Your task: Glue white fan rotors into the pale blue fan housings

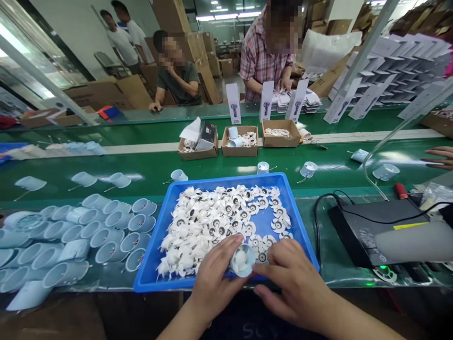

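My left hand (220,276) is closed around a light blue cylindrical fan housing (244,270), held over the front edge of the blue tray (226,285). Inside the housing's open end, a white fan impeller (241,257) faces up toward me. My right hand (293,276) is beside it, index fingertip at the housing's rim, thumb held apart and the other fingers bent; I see nothing gripped in it. Under and beyond both hands, the tray holds a heap of white impellers (191,226), with loose ones at its right side.
Many light blue housings (109,252) lie at the left. More housings (179,175) stand spaced along the green conveyor belt (152,163). Small cardboard boxes (240,150) sit beyond the tray. A dark device (382,231) with cables occupies the right. A co-worker's hand (440,157) shows at the right edge.
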Motion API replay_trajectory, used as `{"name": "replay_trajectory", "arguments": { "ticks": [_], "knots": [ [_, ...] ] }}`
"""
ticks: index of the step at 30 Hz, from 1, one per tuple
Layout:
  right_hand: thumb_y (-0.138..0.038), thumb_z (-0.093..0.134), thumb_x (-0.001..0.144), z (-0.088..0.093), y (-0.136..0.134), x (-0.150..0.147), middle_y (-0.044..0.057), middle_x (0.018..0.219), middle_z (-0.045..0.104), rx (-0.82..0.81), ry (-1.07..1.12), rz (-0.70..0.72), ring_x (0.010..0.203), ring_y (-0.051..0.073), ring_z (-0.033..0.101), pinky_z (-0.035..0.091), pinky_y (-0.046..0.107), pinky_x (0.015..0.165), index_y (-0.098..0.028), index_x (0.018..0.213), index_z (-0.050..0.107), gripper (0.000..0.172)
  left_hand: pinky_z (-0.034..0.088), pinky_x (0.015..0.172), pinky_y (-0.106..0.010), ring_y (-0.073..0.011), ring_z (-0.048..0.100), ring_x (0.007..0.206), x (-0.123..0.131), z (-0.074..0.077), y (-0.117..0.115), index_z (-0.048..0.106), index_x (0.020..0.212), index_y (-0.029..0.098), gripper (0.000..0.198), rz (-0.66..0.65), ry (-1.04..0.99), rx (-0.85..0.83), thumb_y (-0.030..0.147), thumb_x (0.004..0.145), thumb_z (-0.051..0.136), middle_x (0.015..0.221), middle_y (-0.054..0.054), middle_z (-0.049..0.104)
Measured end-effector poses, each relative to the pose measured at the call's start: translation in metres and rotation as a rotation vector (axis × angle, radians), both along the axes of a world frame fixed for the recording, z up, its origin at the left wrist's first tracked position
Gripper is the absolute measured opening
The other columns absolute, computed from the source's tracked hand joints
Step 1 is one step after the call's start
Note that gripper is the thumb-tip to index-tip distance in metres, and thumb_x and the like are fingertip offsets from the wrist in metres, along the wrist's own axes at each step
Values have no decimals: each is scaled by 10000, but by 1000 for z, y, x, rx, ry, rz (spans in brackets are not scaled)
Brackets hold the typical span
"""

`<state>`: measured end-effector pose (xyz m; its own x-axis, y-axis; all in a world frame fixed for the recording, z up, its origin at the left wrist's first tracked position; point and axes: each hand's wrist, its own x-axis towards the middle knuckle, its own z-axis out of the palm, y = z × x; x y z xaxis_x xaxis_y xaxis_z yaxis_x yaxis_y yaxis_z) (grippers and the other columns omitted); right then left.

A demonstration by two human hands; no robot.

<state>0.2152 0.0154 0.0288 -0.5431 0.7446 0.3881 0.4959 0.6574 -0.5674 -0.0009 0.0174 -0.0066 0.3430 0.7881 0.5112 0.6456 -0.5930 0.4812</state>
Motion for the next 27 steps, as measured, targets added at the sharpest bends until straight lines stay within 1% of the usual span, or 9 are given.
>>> {"name": "replay_trajectory", "arguments": {
  "ticks": [5,7,9,12,14,18,21,25,27],
  "knots": [
    [-436,587,911,-5,-1,3,84,1009,507,57,13,-11,899,258,444,300,431,822,-208,1252,567,411,495,1034,-396,-237,606,1187,4,1,8,473,1346,187,527,-28,79,43,314,873,667,1270,-105,649],
    [-409,572,925,-6,0,5,59,909,496,84,41,-67,843,236,434,296,397,785,-201,1068,639,261,500,1025,-416,-247,613,1177,6,3,11,470,1347,188,535,-26,113,48,337,872,666,1264,-106,655],
    [-349,510,951,-6,0,9,53,871,476,126,85,-88,825,224,432,293,380,765,-185,999,642,217,506,1015,-430,-256,618,1171,7,6,14,468,1347,183,545,-18,132,47,361,871,663,1262,-111,656],
    [-479,488,964,-6,1,11,87,1050,509,153,26,-55,943,255,457,285,420,857,-206,1229,585,393,512,1006,-429,-252,624,1165,11,10,17,474,1336,181,501,-51,150,55,344,890,634,1258,-112,658],
    [-580,509,940,-9,2,10,79,1079,525,156,-22,-101,971,264,459,267,425,885,-241,1249,584,465,511,1006,-431,-250,629,1158,13,12,18,474,1334,183,491,-75,161,62,347,897,625,1252,-112,662],
    [-526,491,963,-12,3,10,52,920,533,180,35,-161,881,233,460,276,391,831,-225,1063,659,359,509,1005,-440,-254,627,1160,17,11,17,468,1340,186,531,-96,173,35,391,884,643,1259,-116,657],
    [-568,499,947,-12,3,12,67,1030,553,164,0,-118,940,245,471,266,406,871,-230,1180,621,429,503,1014,-439,-252,625,1162,17,10,17,466,1342,193,540,-92,163,9,388,875,653,1261,-112,656],
    [-468,526,953,-12,3,13,40,908,531,140,71,-143,868,222,463,278,378,822,-229,1056,657,291,504,1012,-443,-256,619,1169,17,11,19,459,1350,193,568,-95,182,-8,407,865,664,1274,-115,648],
    [-493,520,946,-13,3,13,60,1003,542,143,72,-122,928,240,469,276,398,856,-229,1142,634,348,506,1010,-442,-256,613,1179,17,11,20,456,1355,197,565,-101,191,-17,398,868,661,1286,-115,641]
  ]
}}
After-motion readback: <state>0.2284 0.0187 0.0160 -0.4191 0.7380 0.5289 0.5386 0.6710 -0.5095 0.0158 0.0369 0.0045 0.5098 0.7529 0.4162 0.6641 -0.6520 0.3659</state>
